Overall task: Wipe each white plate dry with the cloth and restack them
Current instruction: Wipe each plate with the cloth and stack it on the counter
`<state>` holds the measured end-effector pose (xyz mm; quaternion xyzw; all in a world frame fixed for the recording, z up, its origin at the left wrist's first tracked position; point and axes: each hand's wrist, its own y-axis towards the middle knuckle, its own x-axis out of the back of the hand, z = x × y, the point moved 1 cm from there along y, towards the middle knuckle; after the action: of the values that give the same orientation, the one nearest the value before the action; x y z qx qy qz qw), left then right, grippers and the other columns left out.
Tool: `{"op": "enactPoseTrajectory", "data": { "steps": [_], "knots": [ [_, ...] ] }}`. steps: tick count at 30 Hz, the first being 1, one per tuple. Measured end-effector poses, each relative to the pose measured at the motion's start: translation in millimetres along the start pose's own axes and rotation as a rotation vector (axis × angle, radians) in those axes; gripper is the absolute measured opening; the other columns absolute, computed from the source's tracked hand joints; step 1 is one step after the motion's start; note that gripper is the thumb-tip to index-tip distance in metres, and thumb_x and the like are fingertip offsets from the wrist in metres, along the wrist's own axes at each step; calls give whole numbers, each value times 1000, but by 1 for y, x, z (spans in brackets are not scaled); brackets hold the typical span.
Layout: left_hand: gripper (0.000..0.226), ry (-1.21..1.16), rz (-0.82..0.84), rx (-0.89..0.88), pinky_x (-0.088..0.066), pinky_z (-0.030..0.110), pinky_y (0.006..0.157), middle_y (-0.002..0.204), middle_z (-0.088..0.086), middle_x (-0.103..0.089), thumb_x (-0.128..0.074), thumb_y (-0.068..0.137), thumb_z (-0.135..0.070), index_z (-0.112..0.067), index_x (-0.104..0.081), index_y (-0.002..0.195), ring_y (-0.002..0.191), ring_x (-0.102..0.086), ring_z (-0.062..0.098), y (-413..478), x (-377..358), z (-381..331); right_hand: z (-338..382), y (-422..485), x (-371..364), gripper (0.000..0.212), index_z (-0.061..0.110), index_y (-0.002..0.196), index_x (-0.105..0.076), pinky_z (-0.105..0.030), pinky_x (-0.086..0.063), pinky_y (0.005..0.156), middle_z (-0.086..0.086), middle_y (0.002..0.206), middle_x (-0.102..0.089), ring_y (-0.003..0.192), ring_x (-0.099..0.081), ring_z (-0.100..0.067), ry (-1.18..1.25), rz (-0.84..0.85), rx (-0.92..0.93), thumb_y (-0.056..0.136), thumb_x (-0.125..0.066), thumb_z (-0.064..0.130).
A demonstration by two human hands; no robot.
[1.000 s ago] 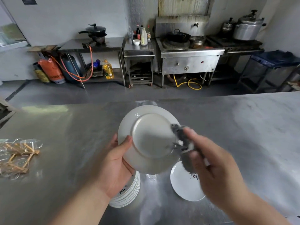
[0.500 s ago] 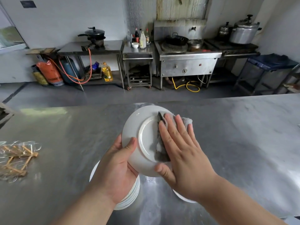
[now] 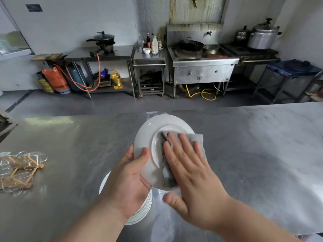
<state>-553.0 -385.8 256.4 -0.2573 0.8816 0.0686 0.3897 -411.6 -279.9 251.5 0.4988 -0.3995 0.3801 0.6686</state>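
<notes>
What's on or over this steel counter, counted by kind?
Hands: 2, left hand, right hand
Held plate: 1
Plate stack: 1, plates uncountable
Cloth: 1
Heap of clear wrappers with sticks: 1
Total: 6

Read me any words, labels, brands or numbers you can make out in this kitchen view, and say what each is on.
Nothing here can be read.
Mark on the white round plate: too small.
Labels on the glass sauce bottles: too small.
Label on the yellow plastic oil bottle: blurred.
The dark rectangular wall plaque: blurred.
</notes>
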Motion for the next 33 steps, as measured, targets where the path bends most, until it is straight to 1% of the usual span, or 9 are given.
{"op": "enactPoseTrajectory", "data": {
  "steps": [6,10,14,16,19,22,28,31,33],
  "knots": [
    [46,116,120,123,-58,40,99,143,12,-67,-65,94,-12,-28,-69,138,132,-65,27,-11,-3,9,-2,20,18,95,14,165,-22,-56,-1,129,-3,174,-17,162,-5,-30,-23,-12,136,95,-7,76],
    [43,182,166,73,-58,42,99,143,19,-65,-58,100,-13,-19,-65,142,130,-66,32,-17,-10,2,-23,42,36,95,15,161,-36,-62,-5,126,1,165,-37,156,-27,-23,23,-64,42,96,-4,77],
    [43,169,49,39,-61,43,94,137,23,-68,-62,92,-16,-16,-70,135,122,-70,35,-17,-10,-9,-32,23,31,98,14,166,-16,-61,-12,126,3,174,-13,161,-6,-17,244,-47,-123,94,-6,80],
    [43,195,76,82,-62,43,95,136,24,-68,-63,92,-14,-17,-70,134,119,-71,36,-19,-12,-9,-24,17,30,99,13,165,-18,-60,-16,126,0,174,-12,162,-2,-23,155,-34,-56,94,-8,81],
    [45,248,178,164,-62,39,91,130,19,-72,-71,88,-9,-23,-73,130,115,-73,31,-23,-15,-2,-9,25,34,95,15,160,-38,-57,-21,124,-3,168,-33,158,-22,-30,-6,-46,159,95,-11,78],
    [43,249,199,122,-58,44,100,135,22,-69,-69,93,-9,-17,-69,135,121,-69,33,-22,-16,0,-13,37,41,91,14,156,-45,-51,-25,124,-4,162,-43,153,-34,-29,-20,-75,183,97,-12,75],
    [36,140,0,-3,-62,40,89,136,22,-69,-62,97,-11,-15,-72,131,121,-71,34,-18,0,-1,-29,2,13,97,23,166,-5,-34,-10,129,16,172,0,157,4,2,460,-44,-312,91,-4,84],
    [37,174,-17,42,-62,41,88,136,23,-69,-64,96,-13,-17,-72,131,118,-72,34,-18,6,1,-23,-9,1,99,24,165,9,-41,-5,131,15,172,17,158,19,-6,372,53,-302,90,-4,87],
    [40,219,24,106,-61,43,91,137,24,-68,-63,95,-15,-16,-71,133,120,-71,36,-20,5,4,-29,2,11,99,20,167,-2,-48,-11,130,8,175,5,161,11,-17,252,73,-189,92,-8,84]
  ]
}}
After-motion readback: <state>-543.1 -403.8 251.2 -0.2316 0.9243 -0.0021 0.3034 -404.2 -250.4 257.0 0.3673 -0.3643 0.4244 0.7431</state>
